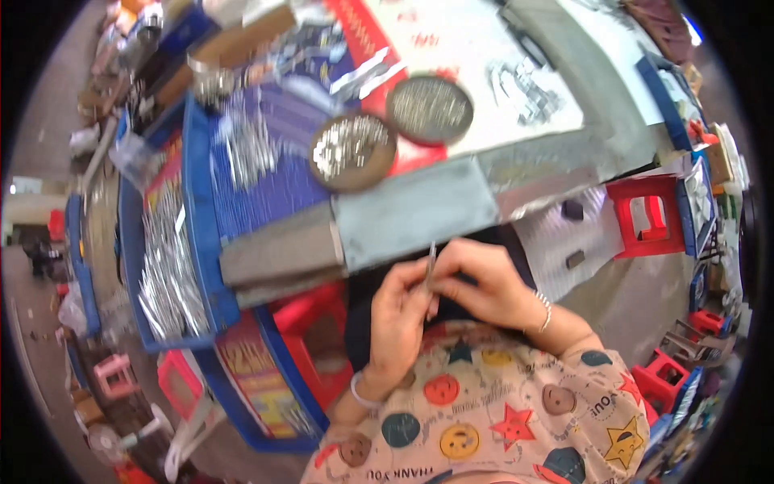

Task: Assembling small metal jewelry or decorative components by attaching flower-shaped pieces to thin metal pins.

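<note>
A seated person brings both hands together just below the near edge of the tabletop (419, 211), the left hand (399, 310) and right hand (476, 282) pinching a thin metal strip (431, 264) between their fingertips and holding it upright, close in over the lap, apparently for a clear view of fine work. Beyond the hands, on the tabletop, sit two round shallow trays: the nearer tray (352, 151) is heaped with small shiny metal parts, while the farther tray (430, 110) holds a flatter, darker layer whose contents cannot be made out. To the left of the hands, a blue crate (201, 242) is filled with loose bright metal strips, within easy reach. A red plastic stool (645, 214) stands off to the right.
</note>
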`<act>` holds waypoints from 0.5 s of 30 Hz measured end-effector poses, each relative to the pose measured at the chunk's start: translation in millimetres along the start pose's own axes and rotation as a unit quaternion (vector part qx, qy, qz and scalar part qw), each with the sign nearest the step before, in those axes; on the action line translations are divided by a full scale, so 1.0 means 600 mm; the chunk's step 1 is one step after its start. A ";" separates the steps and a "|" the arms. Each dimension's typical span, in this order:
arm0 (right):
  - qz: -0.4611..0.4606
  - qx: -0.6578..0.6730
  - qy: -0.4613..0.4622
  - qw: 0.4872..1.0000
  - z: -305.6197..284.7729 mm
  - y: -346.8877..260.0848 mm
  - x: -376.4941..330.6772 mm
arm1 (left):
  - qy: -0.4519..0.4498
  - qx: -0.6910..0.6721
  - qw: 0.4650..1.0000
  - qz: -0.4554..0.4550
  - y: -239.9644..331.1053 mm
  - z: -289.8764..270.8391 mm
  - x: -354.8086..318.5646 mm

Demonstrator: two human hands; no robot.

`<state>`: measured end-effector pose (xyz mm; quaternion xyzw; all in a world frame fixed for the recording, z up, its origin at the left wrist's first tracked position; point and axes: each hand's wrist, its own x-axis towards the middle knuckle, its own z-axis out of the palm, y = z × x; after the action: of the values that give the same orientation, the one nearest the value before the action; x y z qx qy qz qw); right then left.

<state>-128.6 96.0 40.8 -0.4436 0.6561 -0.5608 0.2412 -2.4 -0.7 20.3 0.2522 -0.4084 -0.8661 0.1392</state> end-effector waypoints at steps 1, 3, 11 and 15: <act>0.001 -0.020 -0.006 1.000 -0.002 0.004 0.002 | -0.001 0.011 1.000 0.008 -0.001 -0.002 0.001; -0.038 -0.038 -0.002 0.999 -0.002 -0.005 -0.003 | 0.005 0.067 0.997 0.032 0.005 0.004 -0.017; -0.102 -0.053 0.101 0.988 0.032 0.000 -0.016 | -0.007 -0.059 0.997 0.052 0.002 0.013 -0.007; -0.101 -0.017 0.106 0.989 0.035 -0.013 -0.011 | 0.022 -0.032 0.997 0.060 0.021 0.028 -0.018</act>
<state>-106.0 90.7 41.7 -0.4494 0.6396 -0.6148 0.1046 -1.9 6.7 42.6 0.2421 -0.3920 -0.8629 0.2075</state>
